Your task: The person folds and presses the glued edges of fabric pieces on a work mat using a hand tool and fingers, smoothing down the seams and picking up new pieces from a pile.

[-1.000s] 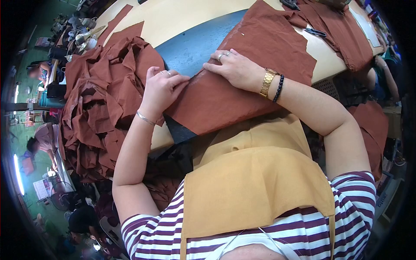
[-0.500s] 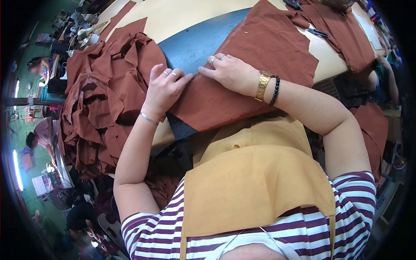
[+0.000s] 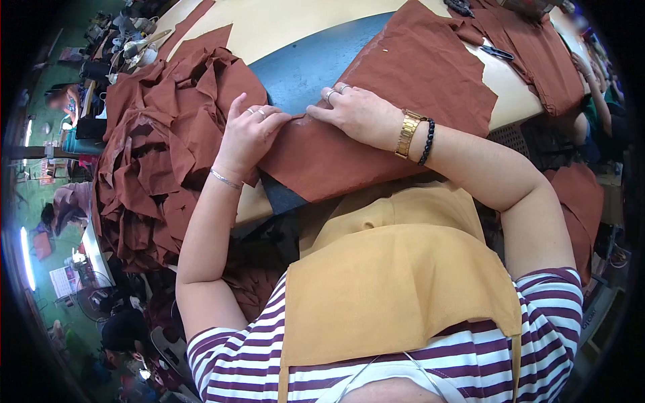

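One crumpled rust-brown cloth heap (image 3: 161, 154) covers the left edge of a cream table (image 3: 269, 41). At the near edge, the left hand (image 3: 252, 134) pinches a flat rust-brown fabric panel (image 3: 423, 70); the right hand (image 3: 359, 114), loosely curled, grip unclear, seemingly steadies it on a dark-blue sheet (image 3: 309, 67). Folded rust-brown cloth (image 3: 527, 50) lies at the right edge, a person's arm (image 3: 595, 84) beyond.

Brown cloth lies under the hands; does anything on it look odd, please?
A small pale speck lies beyond the right hand, standing out against the brown cloth; I cannot tell what it is.
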`<state>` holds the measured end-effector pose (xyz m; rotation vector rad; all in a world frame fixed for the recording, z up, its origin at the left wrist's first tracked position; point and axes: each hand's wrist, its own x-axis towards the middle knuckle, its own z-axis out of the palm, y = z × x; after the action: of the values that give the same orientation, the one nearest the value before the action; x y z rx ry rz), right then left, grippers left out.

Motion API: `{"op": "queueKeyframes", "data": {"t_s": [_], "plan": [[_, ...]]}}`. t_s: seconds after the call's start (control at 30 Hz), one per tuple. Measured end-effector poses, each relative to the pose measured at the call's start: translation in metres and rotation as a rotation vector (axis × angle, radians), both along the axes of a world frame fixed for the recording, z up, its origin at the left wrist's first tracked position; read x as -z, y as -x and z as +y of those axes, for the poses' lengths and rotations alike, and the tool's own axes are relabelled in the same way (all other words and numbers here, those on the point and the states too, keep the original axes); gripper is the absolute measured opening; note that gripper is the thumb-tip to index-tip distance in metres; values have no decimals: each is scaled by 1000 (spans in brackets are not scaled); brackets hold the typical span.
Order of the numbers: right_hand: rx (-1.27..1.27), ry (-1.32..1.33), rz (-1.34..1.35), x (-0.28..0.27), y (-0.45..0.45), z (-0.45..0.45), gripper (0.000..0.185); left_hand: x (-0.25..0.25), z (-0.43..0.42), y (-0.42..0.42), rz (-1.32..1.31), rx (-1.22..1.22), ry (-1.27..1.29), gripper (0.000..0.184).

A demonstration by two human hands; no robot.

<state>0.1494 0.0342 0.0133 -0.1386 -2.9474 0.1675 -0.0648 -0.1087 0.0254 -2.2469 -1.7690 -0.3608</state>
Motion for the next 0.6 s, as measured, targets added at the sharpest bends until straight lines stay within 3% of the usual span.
{"op": "queueKeyframes", "data": {"t_s": [0.4,0.6], "plan": [[46,-76,-35,-9,8,-11,49,4,-4,7,-30,-25,31,15],[76,-153,-64,-6,14,-17,42,6,-5,7,64,-81,75,17]]}}
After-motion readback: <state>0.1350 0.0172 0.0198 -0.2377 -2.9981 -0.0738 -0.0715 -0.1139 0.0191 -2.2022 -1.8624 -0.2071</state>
